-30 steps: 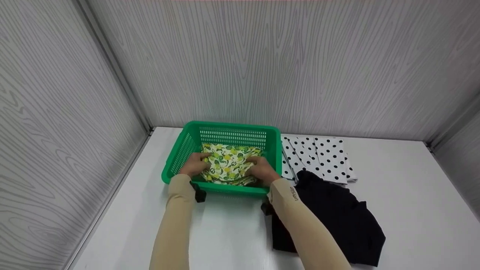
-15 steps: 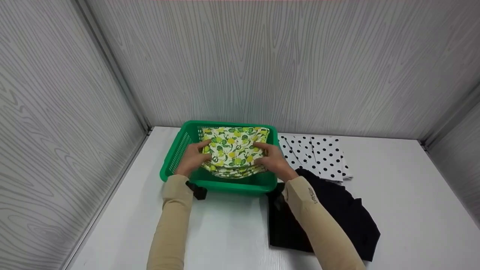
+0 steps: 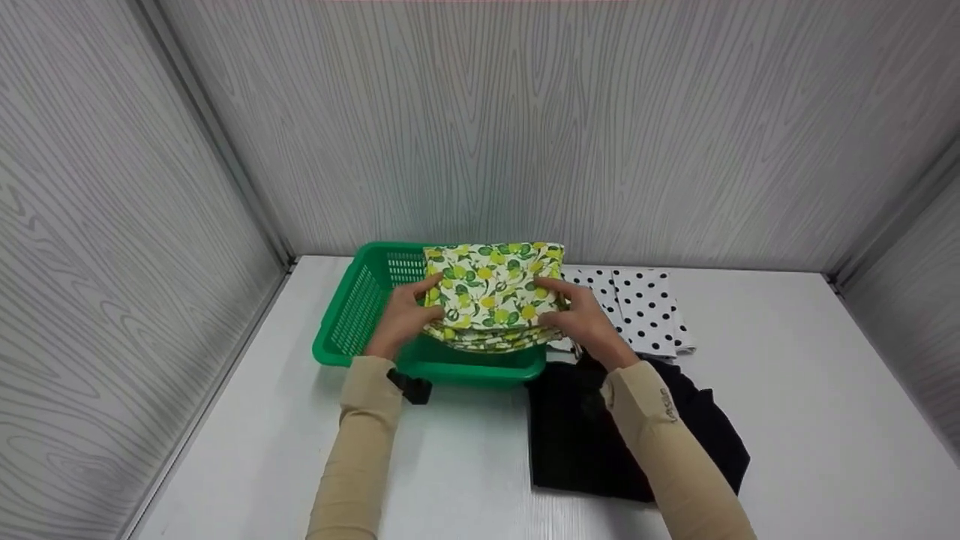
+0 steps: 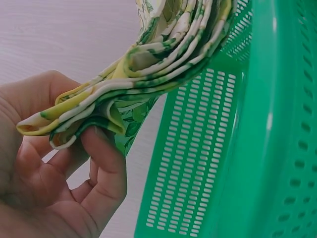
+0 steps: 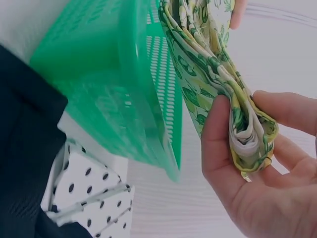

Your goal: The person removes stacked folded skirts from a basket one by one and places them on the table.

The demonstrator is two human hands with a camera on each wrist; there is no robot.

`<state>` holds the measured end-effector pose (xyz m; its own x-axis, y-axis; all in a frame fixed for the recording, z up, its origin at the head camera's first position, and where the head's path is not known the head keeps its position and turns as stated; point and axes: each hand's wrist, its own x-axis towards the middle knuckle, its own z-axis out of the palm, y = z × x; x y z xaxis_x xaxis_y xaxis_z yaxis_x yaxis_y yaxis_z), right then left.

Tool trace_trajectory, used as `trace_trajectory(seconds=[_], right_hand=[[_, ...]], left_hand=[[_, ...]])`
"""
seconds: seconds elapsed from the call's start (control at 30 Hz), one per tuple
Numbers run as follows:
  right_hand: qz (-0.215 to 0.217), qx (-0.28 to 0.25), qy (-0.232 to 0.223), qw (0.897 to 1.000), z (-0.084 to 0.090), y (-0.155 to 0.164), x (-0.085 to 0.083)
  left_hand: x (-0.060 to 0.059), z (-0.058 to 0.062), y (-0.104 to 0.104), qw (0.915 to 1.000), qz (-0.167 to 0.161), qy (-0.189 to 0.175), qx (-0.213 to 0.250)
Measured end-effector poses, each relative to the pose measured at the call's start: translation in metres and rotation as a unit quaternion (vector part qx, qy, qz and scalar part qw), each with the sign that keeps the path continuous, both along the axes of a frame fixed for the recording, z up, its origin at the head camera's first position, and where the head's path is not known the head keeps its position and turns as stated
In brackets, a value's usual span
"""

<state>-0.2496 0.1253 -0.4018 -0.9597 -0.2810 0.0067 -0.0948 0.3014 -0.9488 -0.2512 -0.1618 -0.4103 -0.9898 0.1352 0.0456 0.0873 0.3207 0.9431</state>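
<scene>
A folded cloth with a lemon print (image 3: pixel 491 289) is held level above the green plastic basket (image 3: pixel 431 370), over its right part. My left hand (image 3: pixel 405 315) pinches the cloth's left edge, thumb on top and fingers beneath, as the left wrist view shows with the stacked folds (image 4: pixel 148 64). At the opposite edge my right hand (image 3: pixel 585 315) grips the cloth the same way; in the right wrist view its rolled layers (image 5: pixel 242 124) sit between thumb and fingers. The bottom of the cloth is hidden in the head view.
Right of the basket lies a folded white cloth with black dots (image 3: pixel 649 307). In front of it a black garment (image 3: pixel 585 450) is spread on the white table (image 3: pixel 465 465), partly under my right forearm. Wood-grain panels (image 3: pixel 480 127) stand behind and at both sides.
Both hands have lifted the lemon-print cloth up from inside the basket and carried it rightward. Basket, dotted cloth and black garment appear slightly further left as the view shifts.
</scene>
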Motion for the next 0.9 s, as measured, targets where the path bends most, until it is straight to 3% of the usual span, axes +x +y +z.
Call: trace_trajectory(seconds=[0.3, 0.57, 0.9], right_hand=[[-0.002, 0.016, 0.048, 0.999, 0.004, 0.034, 0.01], [-0.015, -0.008, 0.028, 0.999, 0.003, 0.065, 0.025], [-0.041, -0.011, 0.03, 0.999, 0.007, 0.093, 0.045]], left_hand=[[0.001, 0.006, 0.025, 0.9996, -0.023, 0.003, 0.017], [0.003, 0.005, 0.05, 0.9965, -0.068, 0.013, 0.047], [0.01, 0.006, 0.076, 0.9926, -0.101, 0.028, 0.062]])
